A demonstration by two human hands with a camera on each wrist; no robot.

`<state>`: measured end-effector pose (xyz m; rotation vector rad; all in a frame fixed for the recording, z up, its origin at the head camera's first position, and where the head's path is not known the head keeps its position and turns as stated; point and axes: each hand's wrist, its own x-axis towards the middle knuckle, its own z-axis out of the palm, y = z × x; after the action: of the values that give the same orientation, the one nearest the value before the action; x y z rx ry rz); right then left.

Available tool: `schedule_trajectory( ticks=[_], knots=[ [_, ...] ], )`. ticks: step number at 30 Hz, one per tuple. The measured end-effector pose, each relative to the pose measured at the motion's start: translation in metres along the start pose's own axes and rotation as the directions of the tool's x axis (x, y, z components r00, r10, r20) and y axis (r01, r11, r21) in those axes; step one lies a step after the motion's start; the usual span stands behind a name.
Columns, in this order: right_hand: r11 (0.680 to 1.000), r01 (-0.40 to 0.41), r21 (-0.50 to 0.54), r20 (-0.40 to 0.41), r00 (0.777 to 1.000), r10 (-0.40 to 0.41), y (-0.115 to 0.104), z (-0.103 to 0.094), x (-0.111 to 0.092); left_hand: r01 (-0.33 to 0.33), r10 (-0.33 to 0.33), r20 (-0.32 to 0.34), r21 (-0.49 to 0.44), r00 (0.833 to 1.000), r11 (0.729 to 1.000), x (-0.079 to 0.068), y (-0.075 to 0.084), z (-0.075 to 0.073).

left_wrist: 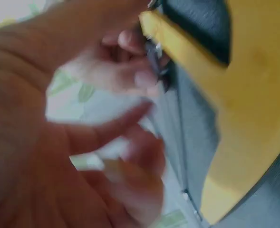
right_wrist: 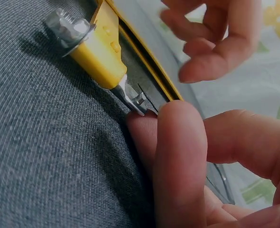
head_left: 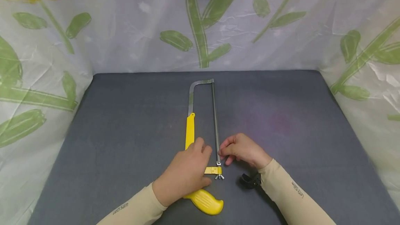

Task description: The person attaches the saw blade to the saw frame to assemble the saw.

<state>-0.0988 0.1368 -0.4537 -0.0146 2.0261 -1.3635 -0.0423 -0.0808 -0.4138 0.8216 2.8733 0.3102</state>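
A yellow hacksaw [head_left: 190, 131] lies on the dark table, its silver bow at the far end and its yellow grip [head_left: 206, 201] towards me. Along its right side runs the thin blade [head_left: 215, 114], down to a yellow bracket with a wing nut [head_left: 219, 176]. My right hand [head_left: 245, 150] pinches the blade between thumb and finger, close to the metal pin [right_wrist: 140, 98] at its near end. Over the frame hovers my left hand [head_left: 184, 171], fingers loosely bent and holding nothing; it is blurred in the left wrist view, beside the yellow frame [left_wrist: 254, 109].
The dark cloth-covered table [head_left: 125, 121] spreads around the saw. A pale curtain [head_left: 131, 20] with green leaves and yellow flowers encloses the back and sides. A black strap [head_left: 250, 181] sits at my right wrist.
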Motion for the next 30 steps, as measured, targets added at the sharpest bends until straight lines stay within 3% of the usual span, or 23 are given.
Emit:
schedule_trajectory(
  ticks=[3,7,16,23,30],
  knots=[
    [1.000,0.012,-0.004,-0.001,1.000,-0.012,-0.001,-0.001,0.000,-0.126,0.126,-0.002,0.037,0.992,0.991,0.000,0.004,0.005],
    [1.000,0.025,-0.005,0.002,1.000,-0.025,-0.001,-0.001,-0.001,-0.200,0.208,-0.061,0.115,0.976,0.973,0.003,0.004,0.011],
    [0.999,0.037,-0.001,0.001,0.999,-0.037,0.001,-0.001,-0.001,-0.249,0.288,-0.149,0.236,0.946,0.939,0.006,0.008,0.014],
    [0.999,0.045,-0.009,0.002,0.999,-0.045,0.002,0.000,-0.001,-0.242,0.280,-0.151,0.225,0.948,0.944,0.005,0.009,0.017],
    [0.998,0.057,-0.004,-0.006,0.998,-0.057,0.001,-0.002,-0.004,-0.290,0.342,-0.246,0.225,0.907,0.930,0.006,0.009,0.009]
  ],
)
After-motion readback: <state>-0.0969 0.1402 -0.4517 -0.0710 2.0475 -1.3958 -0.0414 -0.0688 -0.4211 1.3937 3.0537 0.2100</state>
